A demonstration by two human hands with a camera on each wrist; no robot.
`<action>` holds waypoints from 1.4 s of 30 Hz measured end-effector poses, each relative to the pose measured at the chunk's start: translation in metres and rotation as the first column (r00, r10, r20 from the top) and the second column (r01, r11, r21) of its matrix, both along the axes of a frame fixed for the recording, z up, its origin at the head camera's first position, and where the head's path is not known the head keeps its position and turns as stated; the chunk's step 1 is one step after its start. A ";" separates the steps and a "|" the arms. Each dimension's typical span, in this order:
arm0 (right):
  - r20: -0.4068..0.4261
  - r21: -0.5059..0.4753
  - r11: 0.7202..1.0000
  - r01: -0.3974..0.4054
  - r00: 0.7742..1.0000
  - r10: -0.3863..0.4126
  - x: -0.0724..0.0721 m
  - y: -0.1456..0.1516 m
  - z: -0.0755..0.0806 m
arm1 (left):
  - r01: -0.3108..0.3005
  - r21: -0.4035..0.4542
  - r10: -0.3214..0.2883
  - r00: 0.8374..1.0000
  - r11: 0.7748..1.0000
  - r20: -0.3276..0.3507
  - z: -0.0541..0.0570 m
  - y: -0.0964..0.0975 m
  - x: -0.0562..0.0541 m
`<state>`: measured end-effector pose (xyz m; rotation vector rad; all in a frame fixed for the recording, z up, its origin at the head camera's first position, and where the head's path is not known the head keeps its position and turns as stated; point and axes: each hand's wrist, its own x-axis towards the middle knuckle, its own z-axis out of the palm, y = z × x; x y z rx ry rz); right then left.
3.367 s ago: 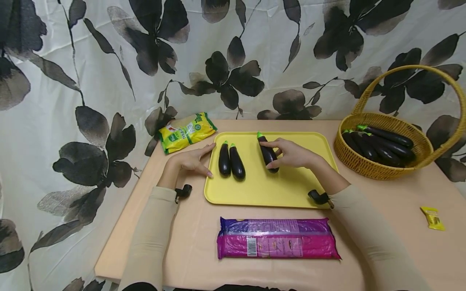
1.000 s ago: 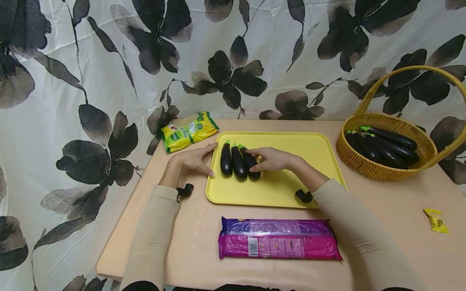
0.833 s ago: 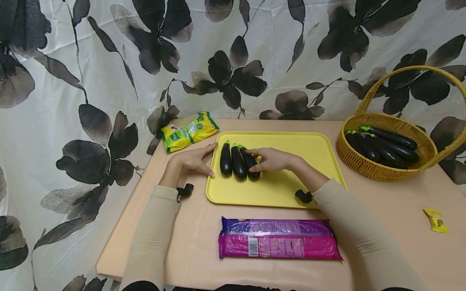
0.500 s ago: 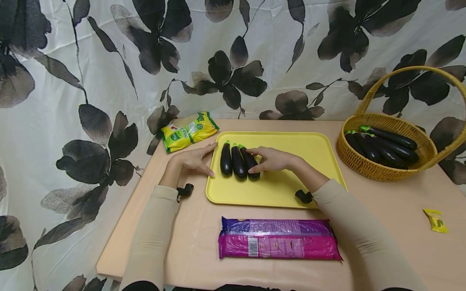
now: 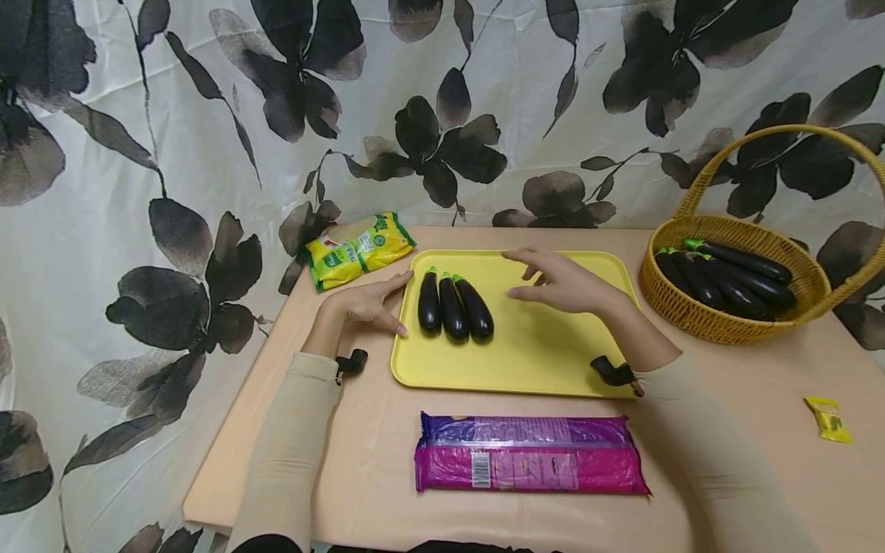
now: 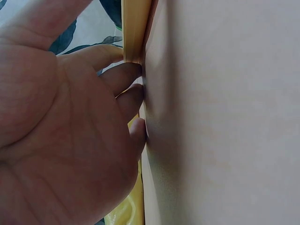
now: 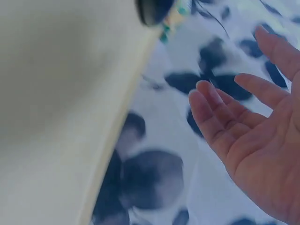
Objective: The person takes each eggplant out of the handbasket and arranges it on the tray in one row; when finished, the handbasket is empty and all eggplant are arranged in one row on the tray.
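Observation:
Three dark eggplants, a left one [image 5: 429,306], a middle one [image 5: 453,311] and a right one [image 5: 474,307], lie side by side on the left part of a yellow tray [image 5: 532,353], green stem ends toward the back. My left hand [image 5: 366,306] touches the tray's left edge with thumb and index finger; in the left wrist view its fingertips reach the table beside the tray wall [image 6: 135,33]. Holding nothing, my right hand [image 5: 563,284] hovers over the tray, right of the eggplants, fingers spread. The right wrist view shows its palm and fingers [image 7: 201,105] free of any object.
A wicker basket [image 5: 719,326] with a tall handle holds several eggplants at right. A yellow package [image 5: 359,250] lies behind my left hand. In front of the tray lies a long purple-pink packet [image 5: 528,453]; a small yellow sachet [image 5: 826,418] lies far right. A floral cloth [image 5: 539,92] hangs behind.
My right hand carried the third eggplant leftward, set it beside the other two, let it go, and has lifted away to the right. My left hand stays at the tray edge.

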<state>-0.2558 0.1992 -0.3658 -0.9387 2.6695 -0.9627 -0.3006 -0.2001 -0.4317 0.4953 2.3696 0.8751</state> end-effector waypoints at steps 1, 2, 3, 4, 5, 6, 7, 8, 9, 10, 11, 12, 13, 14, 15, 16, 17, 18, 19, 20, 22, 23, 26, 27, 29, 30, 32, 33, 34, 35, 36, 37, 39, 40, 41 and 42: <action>-0.012 -0.020 1.000 0.021 1.000 -0.021 0.002 0.008 0.003 | 0.000 -0.001 0.000 1.000 1.000 -0.001 0.000 0.000 0.000; -0.026 -0.035 0.998 0.046 0.999 -0.047 0.003 0.016 0.007 | -0.001 -0.004 0.001 1.000 1.000 -0.002 0.000 0.000 0.000; -0.040 -0.045 0.996 0.075 0.996 -0.077 0.005 0.025 0.010 | -0.001 -0.006 0.001 1.000 1.000 -0.004 0.001 0.000 0.001; -0.047 -0.056 0.993 0.101 0.994 -0.103 0.007 0.033 0.014 | -0.002 -0.008 0.002 1.000 1.000 -0.005 0.001 0.001 0.001; -0.049 -0.069 0.989 0.128 0.990 -0.131 0.010 0.041 0.017 | -0.003 -0.008 0.003 1.000 1.000 -0.005 0.001 0.001 0.001; -0.043 -0.082 0.984 0.157 0.986 -0.161 0.013 0.049 0.020 | -0.004 -0.009 0.004 1.000 1.000 -0.005 0.001 0.001 0.001; -0.038 -0.100 0.978 0.183 0.982 -0.188 0.016 0.056 0.023 | -0.003 -0.009 0.003 1.000 1.000 -0.005 0.001 0.001 0.001; -0.034 -0.117 0.971 0.207 0.977 -0.212 0.018 0.063 0.025 | -0.003 -0.011 0.003 1.000 1.000 -0.005 0.002 0.001 0.001; -0.032 -0.134 0.964 0.229 0.971 -0.235 0.021 0.070 0.027 | -0.001 -0.011 0.001 1.000 1.000 -0.006 0.001 0.001 0.001; -0.026 -0.154 0.957 0.247 0.967 -0.254 0.023 0.076 0.029 | 0.002 -0.012 -0.002 1.000 1.000 -0.008 0.001 0.001 0.001; -0.028 -0.171 0.950 0.262 0.962 -0.270 0.025 0.082 0.031 | 0.003 -0.011 -0.003 1.000 1.000 -0.009 0.001 0.001 0.001; -0.036 -0.183 0.944 0.273 0.958 -0.284 0.027 0.087 0.032 | 0.004 -0.011 -0.004 1.000 1.000 -0.010 0.001 0.001 0.001; -0.050 -0.187 0.941 0.282 0.954 -0.296 0.028 0.092 0.033 | 0.004 -0.014 -0.004 1.000 1.000 -0.014 0.001 0.001 0.001; -0.062 -0.185 0.938 0.295 0.949 -0.310 0.029 0.096 0.034 | 0.003 -0.016 -0.003 1.000 1.000 -0.015 0.001 0.000 0.001; -0.073 -0.180 0.934 0.309 0.943 -0.326 0.030 0.101 0.035 | 0.001 -0.016 -0.001 1.000 1.000 -0.015 0.001 0.000 0.001; -0.080 -0.172 0.930 0.324 0.937 -0.341 0.030 0.105 0.035 | 0.003 -0.017 -0.003 1.000 1.000 -0.016 0.000 0.000 0.001; -0.084 -0.164 0.926 0.341 0.930 -0.357 0.031 0.108 0.035 | 0.004 -0.016 -0.004 1.000 1.000 -0.016 0.000 0.000 0.001; -0.083 -0.159 0.920 0.357 0.924 -0.373 0.031 0.111 0.035 | 0.004 -0.018 -0.004 1.000 1.000 -0.016 -0.001 -0.001 0.000; -0.079 -0.152 0.914 0.376 0.917 -0.391 0.031 0.115 0.035 | 0.004 -0.020 -0.004 1.000 1.000 -0.015 -0.001 -0.001 0.000; -0.069 -0.148 0.907 0.395 0.910 -0.408 0.032 0.118 0.035 | 0.006 -0.020 -0.006 1.000 1.000 -0.015 -0.001 -0.001 0.000; -0.054 -0.137 0.893 0.429 0.897 -0.440 0.032 0.124 0.034 | 0.012 -0.021 -0.012 1.000 1.000 -0.017 -0.002 -0.001 -0.001; -0.050 -0.135 0.888 0.439 0.892 -0.449 0.032 0.127 0.034 | 0.011 -0.023 -0.012 1.000 1.000 -0.018 -0.003 -0.001 -0.001; -0.060 -0.109 0.876 0.469 0.877 -0.477 0.029 0.136 0.030 | 0.014 -0.027 -0.014 1.000 1.000 -0.024 -0.004 -0.002 -0.001; -0.068 -0.100 0.873 0.477 0.872 -0.484 0.028 0.139 0.029 | 0.013 -0.028 -0.013 1.000 1.000 -0.025 -0.004 -0.002 -0.001; -0.071 -0.087 0.868 0.489 0.866 -0.495 0.025 0.147 0.025 | 0.012 -0.035 -0.013 1.000 0.999 -0.027 -0.004 -0.002 -0.001; -0.067 -0.074 0.863 0.499 0.861 -0.504 0.024 0.150 0.023 | 0.009 -0.038 -0.010 1.000 0.999 -0.027 -0.004 -0.001 -0.001; -0.052 -0.054 0.856 0.514 0.855 -0.516 0.021 0.158 0.020 | 0.004 -0.042 -0.005 1.000 0.999 -0.023 -0.004 -0.001 -0.002; -0.041 -0.044 0.853 0.521 0.852 -0.522 0.020 0.161 0.018 | 0.002 -0.044 -0.003 1.000 0.999 -0.022 -0.004 -0.001 -0.002; -0.030 -0.031 0.848 0.528 0.848 -0.529 0.019 0.164 0.016 | 0.001 -0.043 -0.002 1.000 0.999 -0.020 -0.003 -0.001 -0.001; -0.020 -0.013 0.843 0.538 0.843 -0.538 0.018 0.168 0.014 | 0.002 -0.041 -0.003 1.000 0.999 -0.019 -0.003 -0.001 -0.001; -0.011 0.003 0.838 0.545 0.838 -0.545 0.017 0.171 0.012 | 0.002 -0.038 -0.003 1.000 0.999 -0.019 -0.002 -0.001 -0.001; 0.000 0.019 0.833 0.553 0.833 -0.553 0.016 0.174 0.010 | 0.004 -0.034 -0.004 1.000 0.999 -0.018 -0.002 -0.001 0.000; 0.022 0.055 0.822 0.566 0.823 -0.568 0.015 0.180 0.007 | 0.006 -0.028 -0.007 1.000 1.000 -0.020 -0.001 -0.001 0.001; 0.036 0.072 0.817 0.573 0.817 -0.576 0.014 0.182 0.005 | 0.008 -0.026 -0.008 1.000 1.000 -0.020 0.000 0.000 0.001; 0.049 0.084 0.812 0.577 0.812 -0.582 0.014 0.185 0.003 | 0.009 -0.024 -0.009 1.000 1.000 -0.021 0.000 0.000 0.001; 0.059 0.096 0.809 0.580 0.808 -0.587 0.014 0.188 0.002 | 0.008 -0.024 -0.008 1.000 1.000 -0.021 0.000 0.000 0.001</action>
